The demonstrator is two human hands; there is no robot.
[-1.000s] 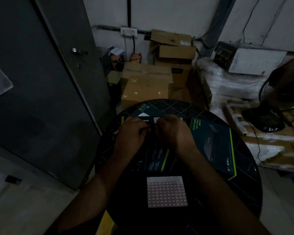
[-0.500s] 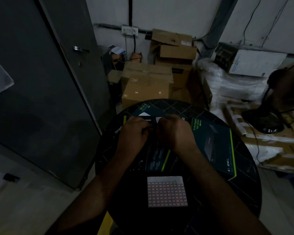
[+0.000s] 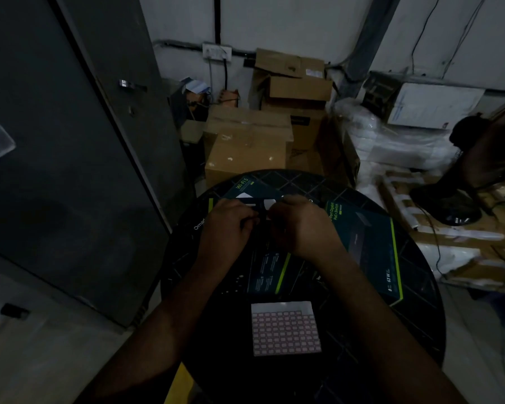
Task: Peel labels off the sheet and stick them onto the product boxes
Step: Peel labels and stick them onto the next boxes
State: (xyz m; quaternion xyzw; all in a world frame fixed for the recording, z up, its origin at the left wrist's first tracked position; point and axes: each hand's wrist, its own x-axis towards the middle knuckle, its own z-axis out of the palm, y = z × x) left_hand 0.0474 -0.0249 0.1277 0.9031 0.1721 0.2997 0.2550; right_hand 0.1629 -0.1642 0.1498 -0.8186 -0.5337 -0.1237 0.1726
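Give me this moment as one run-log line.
left hand: on dark product box | right hand: beside it, fingertips meeting | label: hidden | label sheet: flat on table, untouched

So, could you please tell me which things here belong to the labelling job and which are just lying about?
In the job:
- label sheet
- Wi-Fi box under both hands, left hand and right hand
- switch box
- round table

Lying about:
- cardboard cartons
- fan
- wall socket
- grey door
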